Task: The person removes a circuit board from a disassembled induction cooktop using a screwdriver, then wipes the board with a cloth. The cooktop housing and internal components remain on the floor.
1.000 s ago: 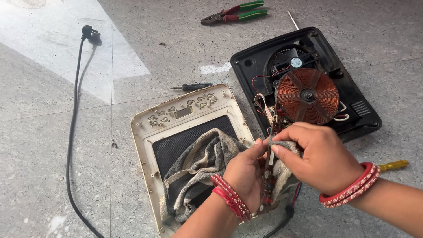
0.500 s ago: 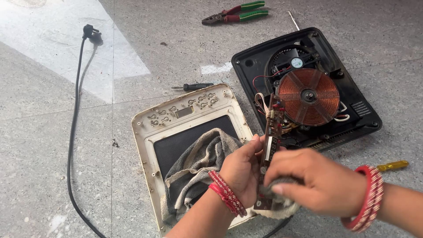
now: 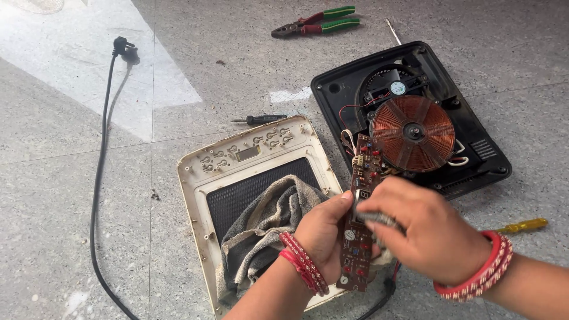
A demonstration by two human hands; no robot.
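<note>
In the left hand (image 3: 323,228), circuit board (image 3: 360,201) stands lengthwise upright.

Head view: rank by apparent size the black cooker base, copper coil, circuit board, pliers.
1. black cooker base
2. copper coil
3. circuit board, held in the left hand; partly covered by the right hand
4. pliers

Board and pliers look close; the board is nearer the camera, so unsure.
</note>
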